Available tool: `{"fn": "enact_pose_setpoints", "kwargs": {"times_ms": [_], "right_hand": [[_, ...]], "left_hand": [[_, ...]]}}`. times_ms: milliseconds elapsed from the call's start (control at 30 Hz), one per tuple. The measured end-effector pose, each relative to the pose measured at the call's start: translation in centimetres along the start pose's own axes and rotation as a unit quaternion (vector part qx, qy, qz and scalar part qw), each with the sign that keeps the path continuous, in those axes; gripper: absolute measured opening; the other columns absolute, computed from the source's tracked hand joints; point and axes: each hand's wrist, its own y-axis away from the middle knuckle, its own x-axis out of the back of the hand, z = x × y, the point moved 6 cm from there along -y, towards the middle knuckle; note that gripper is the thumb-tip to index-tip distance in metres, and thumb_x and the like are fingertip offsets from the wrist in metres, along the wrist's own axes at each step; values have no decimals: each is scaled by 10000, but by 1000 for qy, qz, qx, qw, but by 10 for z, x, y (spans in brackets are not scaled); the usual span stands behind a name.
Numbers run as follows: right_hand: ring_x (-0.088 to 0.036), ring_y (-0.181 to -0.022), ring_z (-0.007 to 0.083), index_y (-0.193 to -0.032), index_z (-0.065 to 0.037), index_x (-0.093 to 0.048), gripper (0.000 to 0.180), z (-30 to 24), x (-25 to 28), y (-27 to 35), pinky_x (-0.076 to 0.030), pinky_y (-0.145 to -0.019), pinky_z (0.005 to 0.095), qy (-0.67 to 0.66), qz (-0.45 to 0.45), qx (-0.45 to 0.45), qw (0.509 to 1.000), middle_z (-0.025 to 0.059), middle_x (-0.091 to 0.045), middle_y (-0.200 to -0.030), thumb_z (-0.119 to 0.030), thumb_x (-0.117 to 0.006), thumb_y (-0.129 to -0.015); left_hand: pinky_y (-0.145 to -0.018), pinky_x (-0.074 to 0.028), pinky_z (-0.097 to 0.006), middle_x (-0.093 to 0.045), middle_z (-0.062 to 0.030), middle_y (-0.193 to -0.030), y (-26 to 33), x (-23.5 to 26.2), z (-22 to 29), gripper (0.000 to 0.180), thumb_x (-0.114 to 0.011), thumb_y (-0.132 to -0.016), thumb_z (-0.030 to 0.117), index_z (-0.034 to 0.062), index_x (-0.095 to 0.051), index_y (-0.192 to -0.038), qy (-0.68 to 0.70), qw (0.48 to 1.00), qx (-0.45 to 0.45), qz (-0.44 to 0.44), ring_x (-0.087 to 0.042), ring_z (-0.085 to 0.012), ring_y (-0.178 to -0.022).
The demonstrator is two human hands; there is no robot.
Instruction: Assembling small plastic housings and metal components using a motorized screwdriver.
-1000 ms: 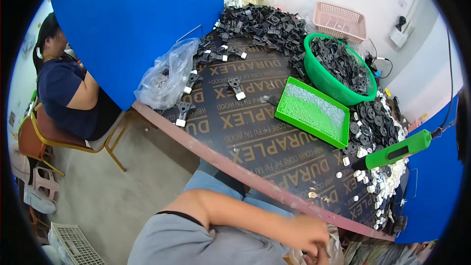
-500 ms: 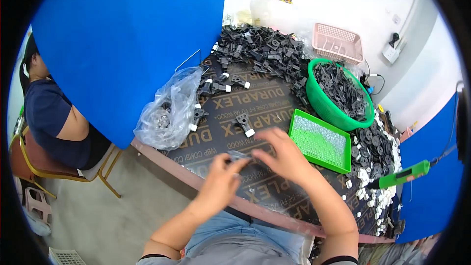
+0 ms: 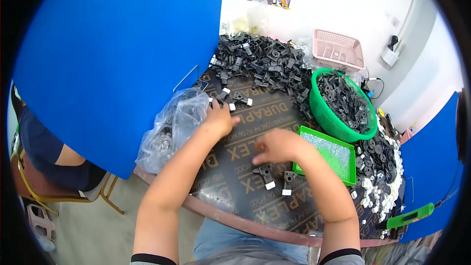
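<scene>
Bench: dark board with printed lettering [image 3: 235, 172], pinkish-red front edge [image 3: 240, 221] on the near side of both hands.

On it:
- Clear plastic bag [image 3: 169, 122]: left of the left hand [image 3: 219, 120], reaching up beside it.
- Black parts with white ends [image 3: 241, 99]: few, loose, just beyond the left hand.
- Two more such parts [image 3: 288, 180]: side by side, just nearer the body than the right hand [image 3: 279, 146].
- Heap of black parts [image 3: 274, 61]: beyond both hands.
- Green rectangular tray [image 3: 353, 171]: right of the right hand, corner partly covered by that forearm.
- Round green basket [image 3: 320, 110]: beyond the tray, tilted.
- Black discs [image 3: 378, 157], small white pieces [image 3: 387, 189]: farther right, heaped and scattered.
</scene>
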Motion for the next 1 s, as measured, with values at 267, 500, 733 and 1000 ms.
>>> {"fn": "enact_pose_setpoints", "kwargs": {"times_ms": [267, 500, 733, 1000], "right_hand": [[-447, -1282, 428, -1314, -190, -563, 632, 42, 45, -136, -410, -1017, 530, -58, 269, -41, 961, 183, -494, -1365, -567, -675, -819], [-276, -1416, 411, -1431, -346, -454, 649, 28, 11, -184, -304, -1067, 638, -46, 136, -49, 988, 93, -241, -1591, -469, -696, -842], [-469, -1269, 372, -1331, -217, -545, 493, 6, -30, -90, -444, -990, 534, -40, 116, -54, 991, 147, -437, -1414, -290, -686, -864], [-584, -1135, 379, -1293, -147, -579, 493, -2, -48, 67, -482, -957, 448, -27, 85, -53, 995, 204, -567, -1276, -349, -692, -858]], "left_hand": [[-1095, -340, -517, -413, -251, -1442, 119, 27, 61, 469, -626, -920, 314, 84, -556, -1322, 106, 964, -220, -103, -338, -471, -1362], [-1132, -256, -562, -276, -377, -1466, 124, 39, 22, 586, -615, -919, 188, -28, -395, -1418, 123, 985, -123, 5, -255, -561, -1362], [-1158, -230, -538, -145, -394, -1519, 9, 11, -13, 664, -522, -861, 87, -31, -300, -1476, 51, 996, 35, -59, -221, -570, -1383], [-1165, -215, -520, -284, -272, -1532, 74, 31, 19, 522, -533, -944, 202, 68, -439, -1440, 182, 973, -122, -68, -211, -450, -1439]]}}
